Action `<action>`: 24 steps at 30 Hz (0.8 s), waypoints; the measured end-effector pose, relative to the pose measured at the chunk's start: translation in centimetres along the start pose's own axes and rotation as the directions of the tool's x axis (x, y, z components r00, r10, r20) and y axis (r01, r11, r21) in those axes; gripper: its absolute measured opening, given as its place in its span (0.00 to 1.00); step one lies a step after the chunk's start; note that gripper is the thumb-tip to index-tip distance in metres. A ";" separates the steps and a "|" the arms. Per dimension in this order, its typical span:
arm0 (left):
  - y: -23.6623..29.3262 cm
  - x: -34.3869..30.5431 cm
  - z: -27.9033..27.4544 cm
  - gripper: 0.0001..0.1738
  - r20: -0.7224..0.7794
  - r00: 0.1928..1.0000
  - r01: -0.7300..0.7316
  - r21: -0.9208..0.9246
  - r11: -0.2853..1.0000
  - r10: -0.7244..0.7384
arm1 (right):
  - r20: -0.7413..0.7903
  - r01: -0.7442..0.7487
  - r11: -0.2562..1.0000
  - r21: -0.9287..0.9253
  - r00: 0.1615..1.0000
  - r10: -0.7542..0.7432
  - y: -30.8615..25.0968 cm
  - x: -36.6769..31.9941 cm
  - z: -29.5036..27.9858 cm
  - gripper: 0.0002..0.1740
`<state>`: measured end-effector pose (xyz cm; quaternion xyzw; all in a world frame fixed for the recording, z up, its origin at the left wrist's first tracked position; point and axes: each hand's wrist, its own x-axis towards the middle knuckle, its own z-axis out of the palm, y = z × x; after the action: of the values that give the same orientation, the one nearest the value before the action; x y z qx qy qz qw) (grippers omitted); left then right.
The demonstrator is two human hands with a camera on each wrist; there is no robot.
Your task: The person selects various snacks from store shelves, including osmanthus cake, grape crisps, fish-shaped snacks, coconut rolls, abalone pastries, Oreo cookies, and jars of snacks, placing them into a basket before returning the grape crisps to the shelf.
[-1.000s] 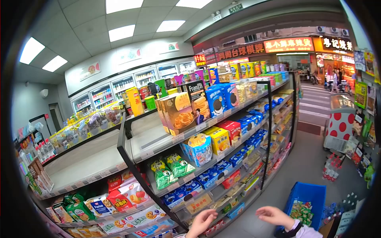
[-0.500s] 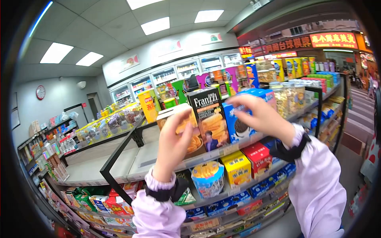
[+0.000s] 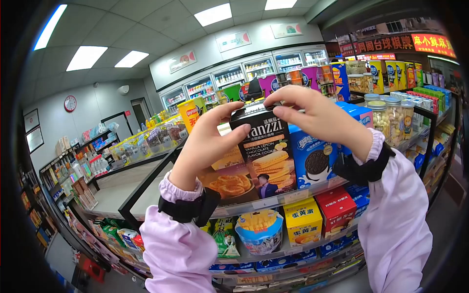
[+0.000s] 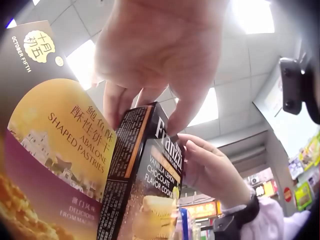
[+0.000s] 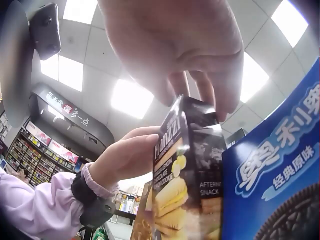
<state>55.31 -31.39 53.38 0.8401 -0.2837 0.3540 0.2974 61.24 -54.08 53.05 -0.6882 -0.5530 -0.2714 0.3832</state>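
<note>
A black Franzzi cookie box [image 3: 266, 161] stands upright at the front of the upper shelf, its front showing yellow sandwich cookies. My left hand [image 3: 209, 139] grips its upper left corner, thumb on the front face and fingers reaching around the side. At the upper right corner my right hand [image 3: 320, 117] holds the same box, thumb at the front and fingers over the top edge. In the left wrist view, a brown and yellow box of abalone shaped pastries [image 4: 60, 135] stands beside it. A blue Oreo-style cookie box [image 5: 275, 170] is close on the other side.
Below, a shelf carries a blue snack tub [image 3: 259, 232], a yellow pie box [image 3: 303, 222] and a red box [image 3: 337, 210]. Clear jars [image 3: 386, 115] stand to the right. A black shelf frame [image 3: 146, 188] rises at the left, and tall cans line the back.
Both hands have risen from low in front of the shelves to the Franzzi box and taken hold of its upper corners. The head view has turned left and come closer.
</note>
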 end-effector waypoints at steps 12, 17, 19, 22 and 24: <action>0.3 -1.2 -0.1 0.25 -0.011 1.000 -0.011 -0.261 0.965 0.008 | 0.378 -0.118 0.977 -0.180 0.908 0.180 6.4 7.1 0.8 0.40; -0.7 -1.2 0.4 0.31 -0.009 1.000 -0.002 -0.301 0.954 0.000 | 0.413 -0.123 0.977 -0.176 0.892 0.186 6.5 7.7 1.2 0.35; -0.6 -1.1 0.3 0.31 0.031 0.999 0.036 -0.262 0.964 -0.029 | 0.426 -0.143 0.975 -0.168 0.882 0.202 5.7 7.8 0.9 0.29; -0.2 -1.0 0.1 0.30 0.098 0.993 0.080 -0.201 0.976 -0.061 | 0.374 -0.075 0.987 -0.145 0.919 0.125 5.3 7.6 0.3 0.26; 0.0 -0.9 0.0 0.29 0.125 0.987 0.132 -0.231 0.964 -0.105 | 0.381 -0.141 0.978 -0.153 0.905 0.190 5.2 8.2 -0.5 0.28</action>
<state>54.80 -31.14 52.74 0.8322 -0.2897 0.2513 0.4005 68.28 -50.45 58.74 -0.7954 -0.5404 -0.1273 0.2432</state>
